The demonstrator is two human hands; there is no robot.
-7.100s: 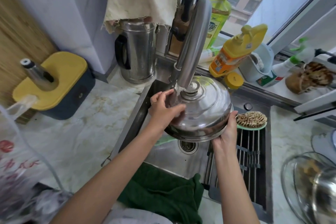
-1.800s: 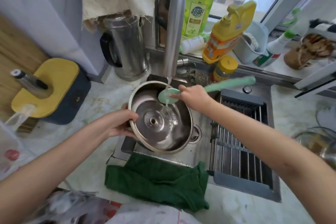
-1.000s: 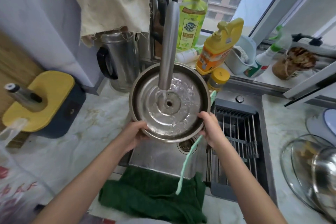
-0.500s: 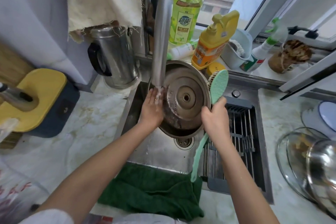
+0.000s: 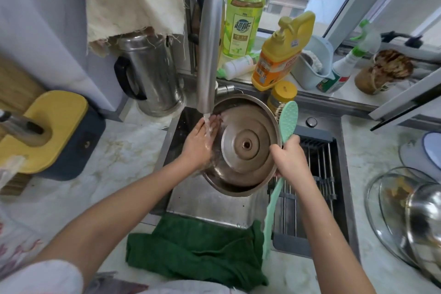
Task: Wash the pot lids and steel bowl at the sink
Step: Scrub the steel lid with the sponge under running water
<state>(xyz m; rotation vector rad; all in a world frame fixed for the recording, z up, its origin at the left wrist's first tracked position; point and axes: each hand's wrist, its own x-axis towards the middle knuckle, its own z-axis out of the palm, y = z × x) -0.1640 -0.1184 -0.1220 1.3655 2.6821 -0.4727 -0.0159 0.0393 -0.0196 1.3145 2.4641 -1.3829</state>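
The steel lid (image 5: 247,144) is at the centre of the frame, held tilted above the sink (image 5: 214,205), its inner face turned toward the camera. The faucet (image 5: 210,55) stands over the lid's upper left edge. A stream of water (image 5: 207,124) falls from the spout onto the left hand (image 5: 199,144).

Left hand: fingers extended and laid flat against the left side of the lid's inner face, under the stream. They are not curled round anything.

Right hand (image 5: 290,160): fingers clenched at the lid's right rim, grasping the rim together with the handle of a green brush (image 5: 287,117). The brush head stands upright above the fist, just beside the lid's upper right edge. The handle hangs below the fist toward the lower centre of the frame.

A green cloth (image 5: 195,250) lies over the sink's near edge, at the bottom centre. A drain rack (image 5: 307,188) occupies the sink's right part, behind the right forearm.

At the lower right edge, a glass lid (image 5: 381,198) lies on the counter with a shiny steel piece (image 5: 424,222) on it; bowl or lid cannot be told.
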